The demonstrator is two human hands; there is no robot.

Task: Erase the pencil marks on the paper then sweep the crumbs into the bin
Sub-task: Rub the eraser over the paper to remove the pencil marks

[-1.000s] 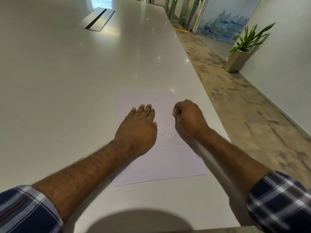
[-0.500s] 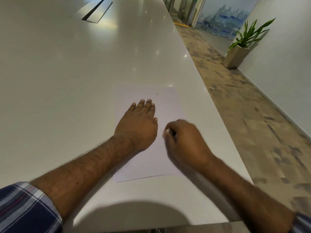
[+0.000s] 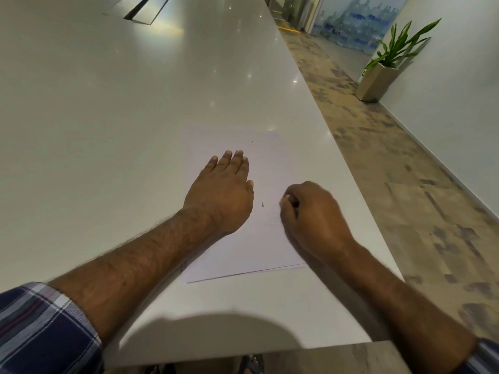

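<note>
Since 0.5 s ago the curled right hand (image 3: 313, 220) has slid rightward on the white rectangular paper sheet (image 3: 266, 247), perhaps pinching something small; the left hand (image 3: 222, 193) presses flat, fingers straight, on the glossy white table (image 3: 108, 117).

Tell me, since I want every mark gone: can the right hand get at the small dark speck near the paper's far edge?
Probably yes. The speck lies on bare paper beyond the left hand, and nothing stands between it and the right hand.

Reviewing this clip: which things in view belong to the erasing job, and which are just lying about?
Job: paper; dark specks on it; left hand flat on the paper; right hand, fingers curled.

Lying about: potted plant; table with cable hatch.
</note>
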